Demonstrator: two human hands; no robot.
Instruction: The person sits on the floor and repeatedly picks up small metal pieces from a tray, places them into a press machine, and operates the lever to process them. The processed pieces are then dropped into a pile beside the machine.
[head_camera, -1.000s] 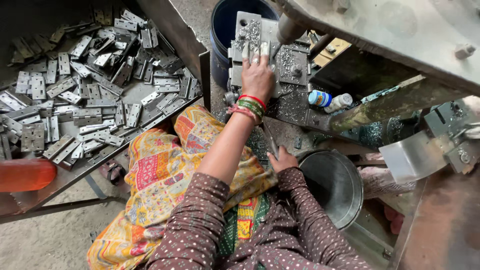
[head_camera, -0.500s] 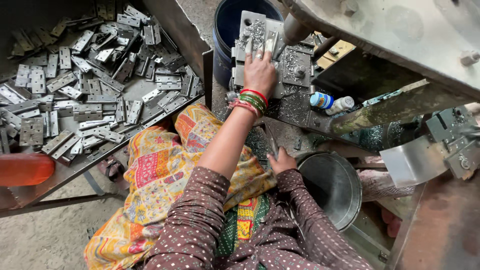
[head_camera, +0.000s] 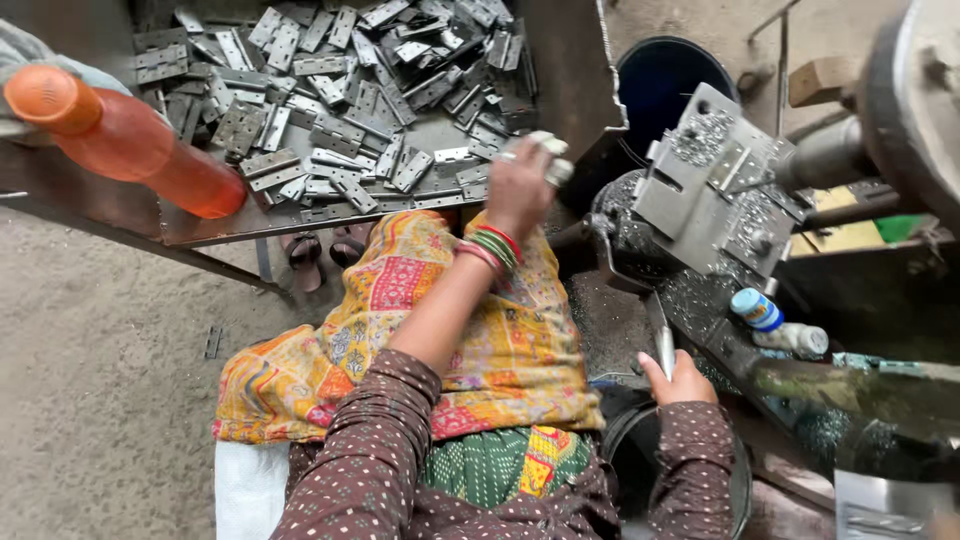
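While I sit low with the patterned cloth (head_camera: 440, 340) over my knees, my left hand (head_camera: 522, 185) is up in the centre-top of the frame, just at the edge of the table (head_camera: 120, 215). Its fingers are curled and pinching a small metal hinge plate (head_camera: 548, 150); the plate is blurred, so I cannot tell more abt its shape. Behind the hand, the pile of grey hinge plates (head_camera: 340, 110) fills the table top, upper left to upper centre. An orange bottle (head_camera: 130, 145) lies at the far upper left, over the table's edge.

My right hand (head_camera: 680, 380) is low, right of centre, closed around a thin metal lever (head_camera: 664, 345) that stands approx. upright. Above it, upper right, is the grey metal fixture (head_camera: 715, 190) of the machine, w/ metal shavings on it. A dark blue bucket (head_camera: 665, 85) stands behind the fixture. A small white bottle w/ blue cap (head_camera: 775, 325) lies at the right, near the lever. Two sandals (head_camera: 325, 250) are under the table.
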